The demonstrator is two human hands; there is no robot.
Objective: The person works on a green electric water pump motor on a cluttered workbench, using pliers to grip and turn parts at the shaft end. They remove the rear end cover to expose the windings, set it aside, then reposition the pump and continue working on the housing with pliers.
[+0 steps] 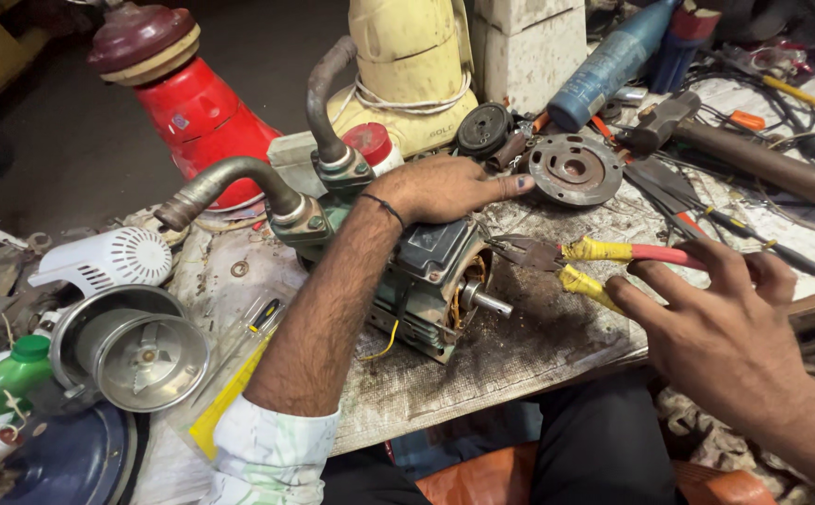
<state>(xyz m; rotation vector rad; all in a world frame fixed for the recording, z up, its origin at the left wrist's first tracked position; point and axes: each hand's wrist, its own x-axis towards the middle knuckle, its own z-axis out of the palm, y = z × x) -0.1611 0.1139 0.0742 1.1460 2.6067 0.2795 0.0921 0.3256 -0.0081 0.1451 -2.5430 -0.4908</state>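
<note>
Left hand (445,190): lies flat on the motor (422,281), middle of the frame.
Right hand (726,327): fingers spread, holds nothing, beside the pliers (595,262).
Motor: end open, shaft bare.
Round metal cover (574,168): off, on the tabletop (482,374).

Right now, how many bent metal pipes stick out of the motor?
2. One curved pipe bends left, toward the white vented cover. The other pipe rises behind the left hand. More may be hidden.

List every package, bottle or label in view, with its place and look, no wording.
Green plastic bottle: far left edge, green cap.
Blue spray can: top centre-right, lying tilted, cylindrical.
Cream appliance body: top centre, small dark printed label low on its base.
No screens or signs.
</note>
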